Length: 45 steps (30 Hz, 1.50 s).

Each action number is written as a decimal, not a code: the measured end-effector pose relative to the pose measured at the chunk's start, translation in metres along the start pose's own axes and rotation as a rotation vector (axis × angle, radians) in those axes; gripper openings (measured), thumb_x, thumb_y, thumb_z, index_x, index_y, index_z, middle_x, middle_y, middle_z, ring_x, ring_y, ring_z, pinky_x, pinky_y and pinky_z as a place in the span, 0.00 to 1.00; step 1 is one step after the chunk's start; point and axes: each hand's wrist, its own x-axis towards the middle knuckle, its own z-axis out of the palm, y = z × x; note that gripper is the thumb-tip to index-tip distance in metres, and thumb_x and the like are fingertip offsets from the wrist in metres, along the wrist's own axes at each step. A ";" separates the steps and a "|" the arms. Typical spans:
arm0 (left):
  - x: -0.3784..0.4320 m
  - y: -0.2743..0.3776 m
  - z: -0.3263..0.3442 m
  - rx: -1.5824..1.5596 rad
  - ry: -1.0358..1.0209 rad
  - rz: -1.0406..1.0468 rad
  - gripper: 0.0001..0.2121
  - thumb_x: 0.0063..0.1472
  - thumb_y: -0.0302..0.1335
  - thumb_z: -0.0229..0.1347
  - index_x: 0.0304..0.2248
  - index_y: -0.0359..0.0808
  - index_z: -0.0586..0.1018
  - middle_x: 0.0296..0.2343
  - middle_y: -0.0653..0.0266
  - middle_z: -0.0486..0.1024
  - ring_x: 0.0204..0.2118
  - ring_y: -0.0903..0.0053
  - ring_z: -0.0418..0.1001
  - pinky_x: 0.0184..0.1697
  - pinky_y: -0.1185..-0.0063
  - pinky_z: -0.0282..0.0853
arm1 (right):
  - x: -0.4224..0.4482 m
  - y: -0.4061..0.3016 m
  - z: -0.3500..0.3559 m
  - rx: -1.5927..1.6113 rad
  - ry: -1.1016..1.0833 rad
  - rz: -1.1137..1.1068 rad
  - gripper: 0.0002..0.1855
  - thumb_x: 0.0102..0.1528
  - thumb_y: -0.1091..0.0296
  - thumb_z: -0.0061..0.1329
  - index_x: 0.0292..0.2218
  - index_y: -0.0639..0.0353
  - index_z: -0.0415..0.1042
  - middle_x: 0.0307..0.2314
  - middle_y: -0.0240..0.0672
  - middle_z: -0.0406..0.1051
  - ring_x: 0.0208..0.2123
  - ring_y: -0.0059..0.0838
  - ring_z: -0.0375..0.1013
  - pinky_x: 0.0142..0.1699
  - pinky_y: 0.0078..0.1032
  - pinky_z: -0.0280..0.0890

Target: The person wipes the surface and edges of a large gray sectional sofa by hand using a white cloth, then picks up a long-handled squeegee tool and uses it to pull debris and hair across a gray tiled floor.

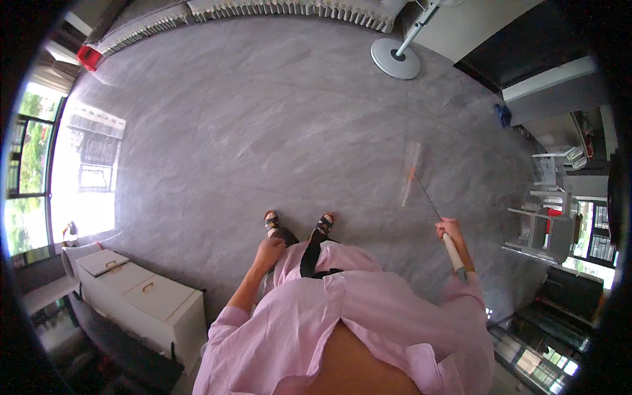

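My right hand is closed around the pale handle of a floor mop. The handle's end runs back along my forearm, and its thin shaft slants away to a blurred, flat head with an orange joint, low over or on the grey floor. My left hand hangs by my left thigh, above my sandalled feet. Its fingers are curled and no object shows in it, though the palm side is hidden.
A white cabinet stands at lower left. A white fan base stands near the top, beside a sofa with a fringed cover. Grey chairs are at the right, a red object at upper left, and a blue item lies by the wall.
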 end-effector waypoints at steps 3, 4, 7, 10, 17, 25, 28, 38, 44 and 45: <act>-0.005 -0.010 0.007 -0.002 0.023 -0.039 0.11 0.43 0.32 0.47 0.26 0.35 0.74 0.23 0.54 0.71 0.27 0.66 0.70 0.31 0.75 0.63 | 0.011 0.007 0.003 0.027 0.096 -0.110 0.29 0.41 0.78 0.43 0.46 0.73 0.50 0.09 0.34 0.60 0.09 0.19 0.59 0.13 0.17 0.53; -0.008 -0.013 0.008 -0.009 0.037 -0.062 0.11 0.42 0.32 0.47 0.26 0.35 0.74 0.23 0.55 0.71 0.27 0.66 0.70 0.31 0.76 0.63 | 0.012 0.006 0.010 0.095 0.088 -0.072 0.30 0.41 0.78 0.42 0.47 0.71 0.49 0.10 0.33 0.60 0.09 0.17 0.58 0.13 0.17 0.52; -0.002 -0.034 0.016 -0.121 0.069 -0.112 0.12 0.42 0.33 0.48 0.27 0.36 0.74 0.22 0.56 0.72 0.26 0.70 0.70 0.32 0.77 0.63 | -0.003 -0.018 0.042 0.195 0.020 -0.007 0.30 0.43 0.77 0.41 0.48 0.66 0.47 0.12 0.32 0.59 0.10 0.15 0.55 0.13 0.17 0.51; 0.004 -0.021 0.010 -0.189 0.046 -0.154 0.12 0.43 0.33 0.47 0.28 0.37 0.74 0.23 0.57 0.72 0.27 0.72 0.70 0.32 0.78 0.64 | -0.027 -0.057 0.101 0.178 -0.174 0.010 0.30 0.45 0.76 0.40 0.49 0.66 0.44 0.13 0.31 0.58 0.11 0.14 0.55 0.13 0.16 0.50; 0.043 -0.038 0.007 -0.161 0.056 -0.131 0.13 0.44 0.35 0.48 0.29 0.37 0.74 0.25 0.56 0.72 0.28 0.68 0.71 0.33 0.78 0.64 | 0.004 -0.139 0.281 0.000 -0.760 0.046 0.19 0.49 0.73 0.34 0.44 0.58 0.51 0.17 0.28 0.55 0.11 0.09 0.49 0.13 0.09 0.48; 0.060 -0.020 -0.049 -0.504 0.146 -0.343 0.11 0.45 0.30 0.48 0.27 0.33 0.75 0.21 0.64 0.72 0.22 0.81 0.68 0.25 0.84 0.62 | 0.053 -0.206 0.523 -0.282 -0.885 -0.059 0.13 0.45 0.74 0.42 0.35 0.62 0.59 0.12 0.29 0.56 0.11 0.13 0.54 0.11 0.15 0.51; 0.065 -0.013 -0.065 -0.607 0.170 -0.422 0.10 0.46 0.28 0.47 0.28 0.33 0.74 0.20 0.66 0.71 0.19 0.83 0.66 0.21 0.86 0.60 | 0.079 -0.217 0.576 -0.381 -0.924 -0.067 0.12 0.44 0.76 0.41 0.34 0.62 0.59 0.12 0.30 0.57 0.10 0.14 0.54 0.11 0.16 0.51; 0.107 -0.007 -0.103 -0.566 0.049 -0.486 0.11 0.45 0.28 0.47 0.28 0.32 0.74 0.20 0.65 0.71 0.19 0.81 0.68 0.20 0.83 0.63 | 0.111 -0.238 0.464 -0.203 -0.783 -0.061 0.18 0.46 0.72 0.41 0.41 0.57 0.60 0.12 0.25 0.56 0.11 0.11 0.54 0.11 0.10 0.46; 0.174 0.014 -0.117 -0.474 -0.036 -0.321 0.10 0.45 0.32 0.46 0.23 0.34 0.73 0.18 0.66 0.69 0.17 0.82 0.68 0.18 0.84 0.62 | 0.059 -0.198 0.274 0.140 -0.497 0.074 0.25 0.48 0.73 0.37 0.48 0.57 0.49 0.12 0.26 0.53 0.10 0.12 0.50 0.12 0.11 0.46; 0.188 0.021 -0.119 -0.459 -0.057 -0.294 0.10 0.45 0.32 0.46 0.23 0.34 0.73 0.17 0.66 0.69 0.17 0.82 0.68 0.18 0.84 0.62 | 0.040 -0.202 0.254 0.055 -0.406 0.054 0.25 0.48 0.73 0.37 0.49 0.56 0.49 0.12 0.26 0.53 0.10 0.12 0.50 0.13 0.12 0.47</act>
